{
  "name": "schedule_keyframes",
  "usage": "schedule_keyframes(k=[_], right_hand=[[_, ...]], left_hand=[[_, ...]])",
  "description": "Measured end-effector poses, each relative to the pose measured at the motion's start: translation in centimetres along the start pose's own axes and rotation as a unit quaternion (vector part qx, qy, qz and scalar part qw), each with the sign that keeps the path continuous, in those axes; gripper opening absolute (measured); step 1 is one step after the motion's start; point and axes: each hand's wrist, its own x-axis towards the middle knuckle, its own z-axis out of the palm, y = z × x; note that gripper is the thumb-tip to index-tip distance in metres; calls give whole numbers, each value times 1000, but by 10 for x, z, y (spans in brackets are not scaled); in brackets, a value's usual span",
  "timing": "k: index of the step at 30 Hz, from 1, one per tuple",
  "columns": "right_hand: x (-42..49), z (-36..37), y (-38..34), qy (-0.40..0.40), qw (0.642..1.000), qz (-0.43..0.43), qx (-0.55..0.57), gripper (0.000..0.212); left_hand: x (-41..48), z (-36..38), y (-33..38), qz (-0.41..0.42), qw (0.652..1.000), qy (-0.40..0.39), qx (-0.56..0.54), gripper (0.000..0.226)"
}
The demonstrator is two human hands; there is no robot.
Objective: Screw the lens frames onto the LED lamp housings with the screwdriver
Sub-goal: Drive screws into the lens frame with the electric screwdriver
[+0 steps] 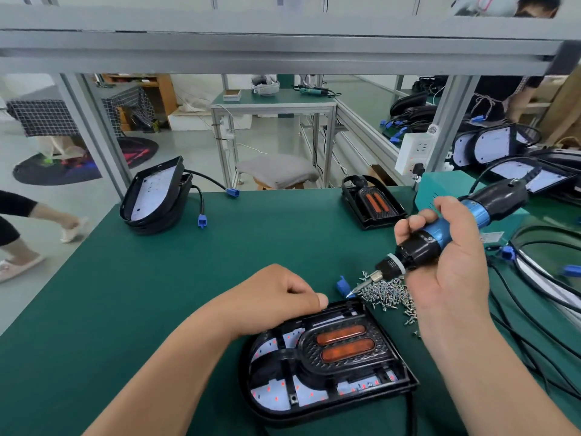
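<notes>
A black LED lamp housing [276, 401] lies flat near the table's front edge, with a black lens frame [345, 350] holding two orange lenses set in it. My left hand [276, 297] rests on the housing's far left corner, fingers curled and thumb pressing the rim. My right hand [452, 256] grips a blue and black electric screwdriver [440, 237], tilted with its bit pointing down-left into a pile of small silver screws [390, 294] beside the housing.
Stacked empty housings [154, 196] with blue-plug cables stand at the back left, an assembled lamp [371, 202] at the back middle. More housings and black cables [534, 297] crowd the right side. A person walks past on the left [19, 221].
</notes>
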Motion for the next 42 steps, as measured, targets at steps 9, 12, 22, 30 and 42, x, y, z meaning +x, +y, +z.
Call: schedule_keyframes(k=[9, 12, 22, 30, 42], right_hand=[[-5, 5, -8, -101, 989, -42, -99, 6], [-9, 8, -9, -131, 982, -59, -121, 7], [-15, 10, -6, -168, 972, -70, -151, 9], [-17, 13, -5, -177, 968, -69, -161, 11], [-30, 23, -2, -259, 943, -53, -203, 24]], left_hand=[[0, 7, 2, 20, 999, 27, 4, 34], [1, 9, 0, 27, 999, 35, 2, 32], [3, 10, -2, 37, 998, 41, -5, 31], [2, 11, -1, 39, 998, 48, 1, 32], [1, 15, -1, 36, 998, 53, 23, 34]])
